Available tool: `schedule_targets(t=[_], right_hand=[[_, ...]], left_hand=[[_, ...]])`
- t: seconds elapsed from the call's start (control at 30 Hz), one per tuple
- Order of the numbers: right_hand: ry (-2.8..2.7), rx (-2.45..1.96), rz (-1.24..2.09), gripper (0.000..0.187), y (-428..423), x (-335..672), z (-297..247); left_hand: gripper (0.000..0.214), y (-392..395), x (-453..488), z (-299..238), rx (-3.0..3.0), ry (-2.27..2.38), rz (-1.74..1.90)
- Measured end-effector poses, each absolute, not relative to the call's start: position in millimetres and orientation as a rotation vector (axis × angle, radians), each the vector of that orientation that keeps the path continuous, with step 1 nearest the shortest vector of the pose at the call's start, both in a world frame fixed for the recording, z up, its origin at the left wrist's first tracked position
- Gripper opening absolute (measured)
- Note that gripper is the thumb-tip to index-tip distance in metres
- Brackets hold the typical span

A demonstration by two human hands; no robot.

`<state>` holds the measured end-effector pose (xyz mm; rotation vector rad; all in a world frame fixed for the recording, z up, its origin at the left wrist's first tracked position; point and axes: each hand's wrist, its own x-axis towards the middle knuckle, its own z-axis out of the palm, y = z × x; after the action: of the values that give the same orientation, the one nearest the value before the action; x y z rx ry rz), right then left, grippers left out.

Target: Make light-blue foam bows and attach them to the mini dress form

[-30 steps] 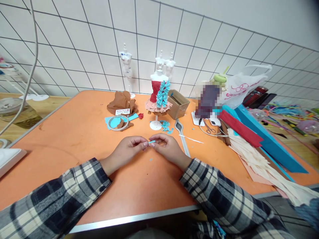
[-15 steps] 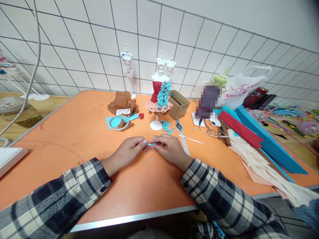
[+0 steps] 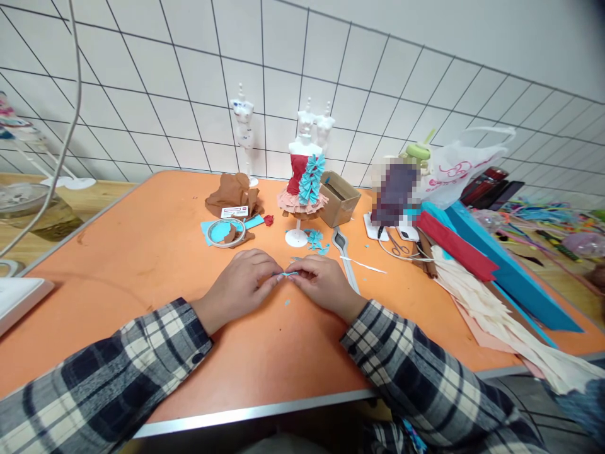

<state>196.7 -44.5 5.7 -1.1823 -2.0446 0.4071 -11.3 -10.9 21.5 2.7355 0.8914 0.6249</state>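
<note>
My left hand (image 3: 243, 282) and my right hand (image 3: 321, 285) meet fingertip to fingertip low over the orange table (image 3: 155, 265). Between them they pinch a small blue paper scrap (image 3: 288, 274); both hands have fingers closed on it. Just beyond the hands stands a small white mannequin (image 3: 302, 183) on a round base, wearing a red bodice, blue ruffles and a pink skirt. Blue paper bits (image 3: 316, 239) lie by its base, and one tiny blue bit (image 3: 286, 303) lies under my hands.
Brown cloth (image 3: 232, 194) and a ring hoop on blue paper (image 3: 225, 232) lie back left. A cardboard box (image 3: 339, 198), scissors (image 3: 396, 243), red, blue and cream paper sheets (image 3: 477, 277) and a white plastic bag (image 3: 460, 164) fill the right. Bare mannequins (image 3: 242, 123) stand by the tiled wall.
My left hand has turned palm down and closed in on the right hand; the blue scrap sits flatter and more hidden between the fingertips.
</note>
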Motion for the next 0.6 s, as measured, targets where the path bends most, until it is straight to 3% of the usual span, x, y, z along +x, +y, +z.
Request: schedule_targets(t=[0.3, 0.6], right_hand=[[-2.23, -1.073, -0.048, 0.015, -48.3, 200.7, 15.8], [-2.333, -1.034, -0.064, 0.013, -48.3, 199.8, 17.5]], left_hand=[[0.023, -10.5, -8.1, 16.0, 2.568, 0.743, 0.67], [0.027, -11.9, -6.0, 15.5, 2.422, 0.784, 0.654]])
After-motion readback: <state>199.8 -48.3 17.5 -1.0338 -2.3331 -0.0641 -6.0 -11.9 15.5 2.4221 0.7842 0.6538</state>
